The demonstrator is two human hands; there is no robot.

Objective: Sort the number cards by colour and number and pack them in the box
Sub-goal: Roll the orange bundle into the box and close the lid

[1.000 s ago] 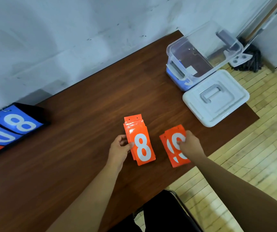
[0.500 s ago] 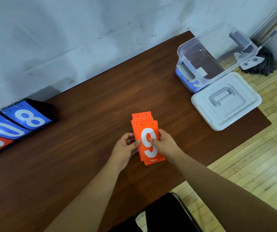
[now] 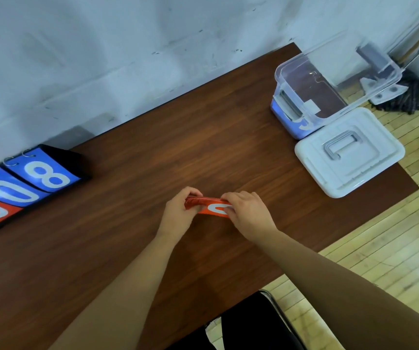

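Note:
A stack of orange number cards point(image 3: 209, 207) stands on its long edge on the brown table point(image 3: 127, 248), near the front middle. My left hand point(image 3: 178, 213) grips its left end and my right hand point(image 3: 247, 210) grips its right end. A white digit shows on the front card, partly covered by my right fingers. The clear plastic box point(image 3: 335, 84) sits at the table's far right corner, with blue cards lying on its bottom. Its white lid point(image 3: 350, 150) lies beside it, handle up.
A flip scoreboard point(image 3: 24, 183) with blue cards showing 0 and 8 and an orange card sits at the table's left edge by the wall. A black chair point(image 3: 254, 324) stands below the table's front edge. A mop leans in the far right corner.
The orange 9 card has joined the stack. Both hands have tipped the stack from lying flat to standing on its edge, squared between them.

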